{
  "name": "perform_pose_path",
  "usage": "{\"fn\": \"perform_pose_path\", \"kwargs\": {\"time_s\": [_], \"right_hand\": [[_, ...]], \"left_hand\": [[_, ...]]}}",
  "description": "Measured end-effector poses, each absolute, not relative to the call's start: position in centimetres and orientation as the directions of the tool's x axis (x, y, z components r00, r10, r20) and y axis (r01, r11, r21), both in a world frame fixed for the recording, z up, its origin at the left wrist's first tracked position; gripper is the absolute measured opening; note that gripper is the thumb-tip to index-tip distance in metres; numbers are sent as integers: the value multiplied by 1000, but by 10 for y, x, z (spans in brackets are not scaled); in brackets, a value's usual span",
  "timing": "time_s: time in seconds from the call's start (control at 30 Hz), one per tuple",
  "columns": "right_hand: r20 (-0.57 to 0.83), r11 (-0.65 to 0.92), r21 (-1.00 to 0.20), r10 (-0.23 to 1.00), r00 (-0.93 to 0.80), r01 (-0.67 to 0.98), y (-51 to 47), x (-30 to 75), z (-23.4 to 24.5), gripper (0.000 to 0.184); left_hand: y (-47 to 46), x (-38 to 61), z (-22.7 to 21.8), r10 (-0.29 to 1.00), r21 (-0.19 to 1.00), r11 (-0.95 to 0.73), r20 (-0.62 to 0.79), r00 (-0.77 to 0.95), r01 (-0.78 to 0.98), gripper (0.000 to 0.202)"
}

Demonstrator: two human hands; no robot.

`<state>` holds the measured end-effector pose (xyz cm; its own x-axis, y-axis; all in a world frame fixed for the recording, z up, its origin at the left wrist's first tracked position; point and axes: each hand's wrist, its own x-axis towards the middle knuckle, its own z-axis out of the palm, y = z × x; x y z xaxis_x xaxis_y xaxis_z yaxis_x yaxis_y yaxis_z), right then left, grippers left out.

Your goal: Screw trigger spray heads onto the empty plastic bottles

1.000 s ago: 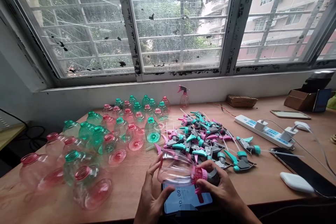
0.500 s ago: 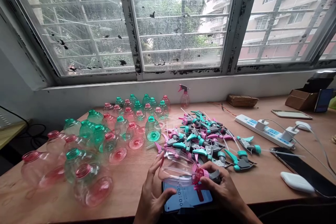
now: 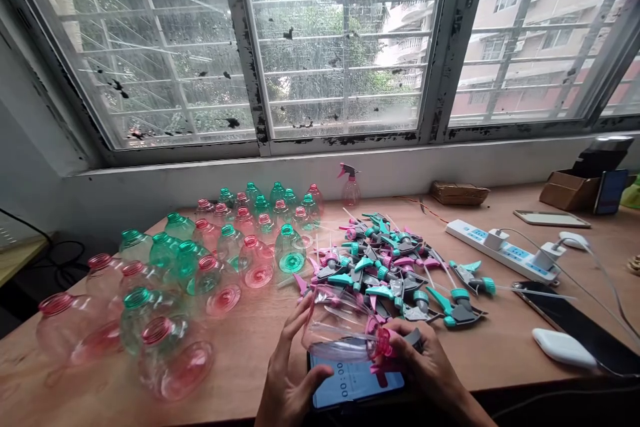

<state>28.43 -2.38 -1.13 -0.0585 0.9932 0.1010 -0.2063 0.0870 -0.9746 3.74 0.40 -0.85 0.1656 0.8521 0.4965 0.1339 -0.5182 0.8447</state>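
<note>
My left hand wraps around the body of a clear pink spray bottle held on its side low over the table's near edge. My right hand grips the pink and grey trigger head at the bottle's neck. Under both hands lies a phone with a lit timer screen. Just beyond is a heap of pink and teal trigger heads. To the left, several empty pink and green bottles stand and lie on the wooden table.
One assembled spray bottle stands by the window wall. At the right are a white power strip with chargers, a dark phone, a white case, a tablet and a cardboard box.
The bottle has rolled a little in my hands and dropped slightly toward the phone; my right hand has turned on the trigger head. Nothing else on the table has moved.
</note>
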Motion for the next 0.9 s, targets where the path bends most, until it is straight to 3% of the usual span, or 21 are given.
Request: {"fn": "perform_pose_path", "kwargs": {"time_s": [0.27,0.33,0.4,0.47,0.53,0.63,0.77,0.9], "right_hand": [[350,352,-933,936,-39,75,-21,286,-8,26],[506,494,-842,863,1,218,-20,287,-10,22],[673,632,-681,739,-25,371,-19,287,-12,24],[779,716,-506,618,-101,482,-18,287,-13,28],[808,733,-415,569,-151,538,-18,288,-14,30],[775,702,-455,615,-144,549,-18,290,-15,21],[730,658,-556,679,-80,508,-18,292,-14,16],[774,666,-489,629,-72,563,-17,290,-12,27]], "left_hand": [[1,41,0,864,851,-502,488,123,152,52],[1,42,-1,894,890,-446,437,100,94,63],[1,42,-4,932,936,-351,352,89,-25,79],[2,40,-7,957,956,-268,278,82,-120,82],[4,38,-10,961,960,-261,268,61,-102,66],[6,35,-12,934,937,-349,346,95,26,44],[6,32,-14,907,910,-402,382,176,99,51],[5,36,-16,924,936,-349,338,181,33,75]]}}
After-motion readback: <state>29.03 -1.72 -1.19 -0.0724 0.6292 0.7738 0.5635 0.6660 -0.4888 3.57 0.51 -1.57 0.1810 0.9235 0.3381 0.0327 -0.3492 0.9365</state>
